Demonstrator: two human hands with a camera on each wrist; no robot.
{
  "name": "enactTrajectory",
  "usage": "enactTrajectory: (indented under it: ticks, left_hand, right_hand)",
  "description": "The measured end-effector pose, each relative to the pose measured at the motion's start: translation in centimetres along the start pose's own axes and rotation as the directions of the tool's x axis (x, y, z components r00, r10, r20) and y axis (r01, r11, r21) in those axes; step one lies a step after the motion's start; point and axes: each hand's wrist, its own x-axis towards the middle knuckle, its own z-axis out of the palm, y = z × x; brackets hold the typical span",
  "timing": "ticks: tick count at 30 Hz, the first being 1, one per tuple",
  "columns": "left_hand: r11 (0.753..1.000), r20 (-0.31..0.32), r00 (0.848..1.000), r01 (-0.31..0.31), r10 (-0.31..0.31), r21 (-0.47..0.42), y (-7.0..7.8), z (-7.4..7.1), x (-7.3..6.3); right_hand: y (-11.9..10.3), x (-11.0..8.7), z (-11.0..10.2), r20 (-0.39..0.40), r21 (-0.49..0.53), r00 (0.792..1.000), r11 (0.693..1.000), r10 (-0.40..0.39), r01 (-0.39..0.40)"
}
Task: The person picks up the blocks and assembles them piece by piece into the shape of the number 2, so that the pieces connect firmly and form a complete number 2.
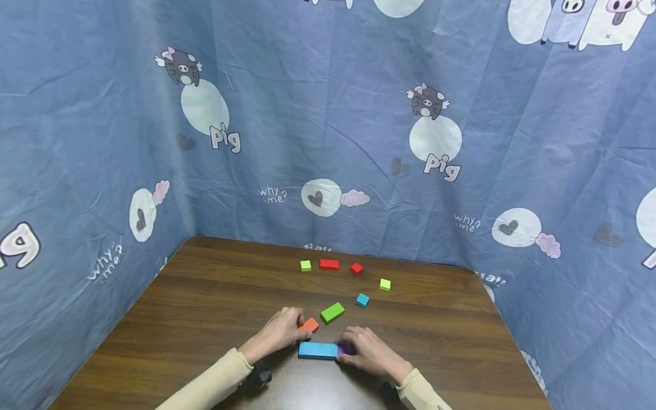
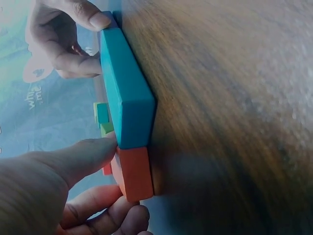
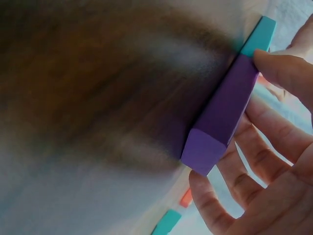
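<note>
A long blue block lies flat near the front of the table. At its right end a purple block sits end to end with it, and my right hand holds this block between thumb and fingers. My left hand pinches an orange block behind the blue block's left part. In the left wrist view the orange block appears close beside the blue block's end; whether they touch I cannot tell. Most of the purple block is hidden by my right hand in the head view.
Beyond the hands lie a green block, a small blue cube and a yellow-green cube. Farther back are another yellow-green cube, a red block and a red cube. A blue curtain hangs behind the table.
</note>
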Motion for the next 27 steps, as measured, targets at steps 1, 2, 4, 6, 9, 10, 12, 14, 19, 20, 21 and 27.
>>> enactTrajectory:
  ticks: [1, 2, 4, 6, 9, 10, 12, 14, 19, 20, 21, 27]
  left_hand:
    - [1.000, -0.003, 1.000, -0.002, 0.002, 0.001, 0.0, 0.0, 0.0]
    - [1.000, -0.003, 1.000, -0.001, 0.001, -0.002, 0.0, 0.0, 0.0]
    - [1.000, 0.001, 1.000, 0.007, -0.007, -0.009, 0.0, 0.0, 0.0]
    - [1.000, 0.002, 1.000, 0.004, -0.004, -0.013, 0.0, 0.1, 0.0]
    - [1.000, 0.004, 1.000, 0.011, -0.011, -0.011, 0.0, 0.2, -0.1]
    - [1.000, 0.003, 1.000, 0.009, -0.009, -0.009, 0.0, 0.2, -0.1]
    - [1.000, 0.002, 1.000, 0.013, -0.013, -0.007, 0.0, 0.2, -0.1]
    - [1.000, 0.001, 1.000, 0.015, -0.015, -0.005, 0.1, 0.2, -0.1]
    - [1.000, -0.004, 1.000, 0.011, -0.011, 0.002, 0.1, 0.1, 0.0]
    - [1.000, -0.004, 1.000, 0.012, -0.012, 0.001, 0.1, 0.1, 0.0]
    - [1.000, -0.004, 1.000, 0.013, -0.013, 0.002, 0.1, 0.1, 0.0]
    - [1.000, 0.001, 1.000, 0.015, -0.015, 0.005, 0.0, 0.1, 0.0]
  right_hand:
    - [0.0, 0.0, 0.0, 0.000, 0.000, 1.000, 1.000, 0.002, -0.002]
    - [0.0, 0.0, 0.0, 0.000, -0.002, 1.000, 1.000, 0.003, -0.003]
    - [0.0, 0.0, -0.1, -0.005, -0.003, 1.000, 1.000, 0.002, -0.002]
    - [-0.1, 0.1, -0.1, -0.004, 0.004, 1.000, 1.000, 0.009, -0.009]
    - [-0.1, 0.1, -0.4, 0.006, 0.025, 0.999, 0.999, 0.037, -0.038]
    - [-0.1, 0.2, -0.5, 0.008, 0.029, 0.999, 0.998, 0.046, -0.046]
    - [0.1, 0.3, -0.9, 0.011, 0.038, 0.997, 0.997, 0.071, -0.071]
    - [0.3, 0.5, -1.3, 0.007, 0.040, 0.996, 0.995, 0.090, -0.091]
    - [1.1, 0.7, -2.8, -0.018, 0.049, 0.991, 0.990, 0.131, -0.130]
    - [1.4, 0.7, -3.1, -0.023, 0.056, 0.990, 0.989, 0.140, -0.139]
    - [1.6, 0.7, -3.3, -0.027, 0.062, 0.988, 0.987, 0.150, -0.148]
    - [3.3, 1.1, -4.5, -0.068, 0.100, 0.979, 0.978, 0.192, -0.185]
